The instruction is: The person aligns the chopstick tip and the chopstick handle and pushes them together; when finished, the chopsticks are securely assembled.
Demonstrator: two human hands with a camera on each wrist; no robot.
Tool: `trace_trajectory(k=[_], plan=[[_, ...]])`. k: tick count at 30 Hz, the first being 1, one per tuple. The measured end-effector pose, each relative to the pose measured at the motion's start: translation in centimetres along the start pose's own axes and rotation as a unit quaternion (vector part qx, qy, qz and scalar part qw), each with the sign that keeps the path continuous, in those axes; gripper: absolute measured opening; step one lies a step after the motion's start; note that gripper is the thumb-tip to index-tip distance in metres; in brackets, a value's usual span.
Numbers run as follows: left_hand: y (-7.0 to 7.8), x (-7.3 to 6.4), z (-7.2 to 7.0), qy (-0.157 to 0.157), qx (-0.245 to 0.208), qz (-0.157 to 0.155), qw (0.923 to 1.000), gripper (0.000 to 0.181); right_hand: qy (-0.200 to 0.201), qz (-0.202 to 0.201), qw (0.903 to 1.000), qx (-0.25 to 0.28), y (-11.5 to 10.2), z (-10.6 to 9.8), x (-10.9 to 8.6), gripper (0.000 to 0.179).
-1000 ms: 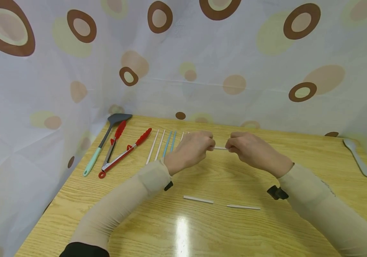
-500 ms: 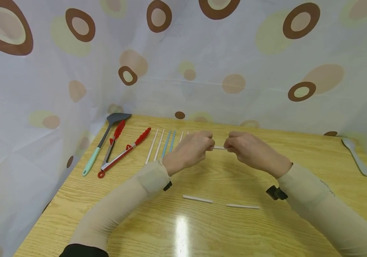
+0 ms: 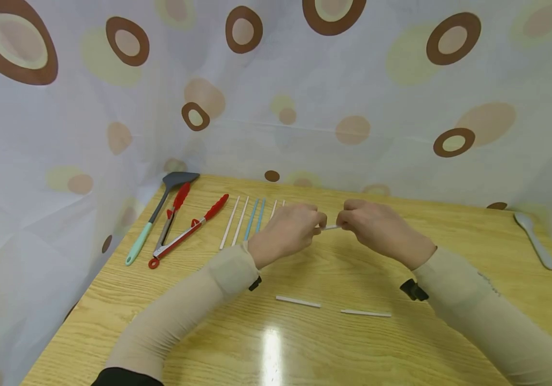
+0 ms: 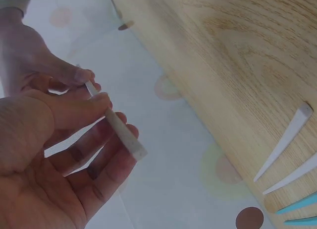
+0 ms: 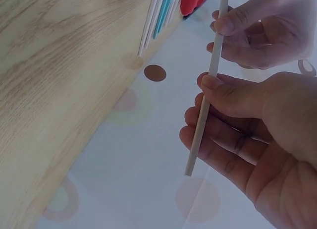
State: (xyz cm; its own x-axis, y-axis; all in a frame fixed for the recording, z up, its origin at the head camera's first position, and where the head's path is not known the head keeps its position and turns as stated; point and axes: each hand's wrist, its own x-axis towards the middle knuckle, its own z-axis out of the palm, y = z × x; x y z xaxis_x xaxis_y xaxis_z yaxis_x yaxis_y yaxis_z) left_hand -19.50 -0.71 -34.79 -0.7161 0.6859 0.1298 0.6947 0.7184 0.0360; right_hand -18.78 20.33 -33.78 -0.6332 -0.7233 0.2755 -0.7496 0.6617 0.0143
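Observation:
Both hands hold one slim white chopstick [image 3: 331, 227] in the air above the far middle of the table. My left hand [image 3: 289, 229] pinches it between thumb and fingers, and in the left wrist view the chopstick's thick end [image 4: 133, 146] rests across those fingers. From the other side my right hand [image 3: 383, 230] pinches it too, thumb on top in the right wrist view, the rod [image 5: 198, 135] lying along the curled fingers. On the near table lie two short white sticks, a left one [image 3: 297, 302] and a right one [image 3: 366, 313], apart from each other.
At the back left lie a turner [image 3: 152, 214] with a mint handle and red-tipped tongs [image 3: 179, 238]. White chopsticks [image 3: 229, 222] and blue chopsticks [image 3: 251, 219] form a row, partly behind my left hand. A grey spoon [image 3: 536, 241] lies far right. A patterned sheet [image 3: 304, 150] hangs behind the table.
My hands have come slightly closer together on the chopstick, which now tilts a little, its right end higher in the head view. Nothing on the table has moved; the head view shifts slightly.

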Motion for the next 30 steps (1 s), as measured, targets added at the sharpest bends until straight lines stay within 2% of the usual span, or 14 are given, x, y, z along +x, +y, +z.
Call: trace_trajectory(k=[6,14,20,24,27,30], plan=[[0.1,0.1,0.2,-0.006,-0.004,0.004,1.0,0.016,0.007,-0.01,0.9997,-0.02,0.0,0.4,0.2,0.014],[0.0,0.2,0.3,-0.01,-0.012,0.005,0.9999,0.013,0.028,-0.042,0.9986,-0.017,0.1,0.6,0.5,0.017],[-0.2,0.3,0.3,-0.023,-0.065,-0.006,0.9976,0.012,0.049,-0.057,0.997,-0.017,-0.1,0.5,0.4,0.029],[-0.5,0.4,0.5,-0.037,-0.109,-0.023,0.9931,0.012,0.06,-0.059,0.9964,-0.012,-0.3,0.4,0.0,0.033],[-1.0,0.5,0.8,-0.043,-0.154,-0.037,0.9865,0.009,0.041,-0.049,0.9979,0.007,-0.3,0.5,-0.5,0.034],[-1.6,0.7,1.2,-0.047,-0.197,-0.049,0.9781,0.007,-0.006,-0.03,0.999,0.033,-0.2,0.8,-1.0,0.034]])
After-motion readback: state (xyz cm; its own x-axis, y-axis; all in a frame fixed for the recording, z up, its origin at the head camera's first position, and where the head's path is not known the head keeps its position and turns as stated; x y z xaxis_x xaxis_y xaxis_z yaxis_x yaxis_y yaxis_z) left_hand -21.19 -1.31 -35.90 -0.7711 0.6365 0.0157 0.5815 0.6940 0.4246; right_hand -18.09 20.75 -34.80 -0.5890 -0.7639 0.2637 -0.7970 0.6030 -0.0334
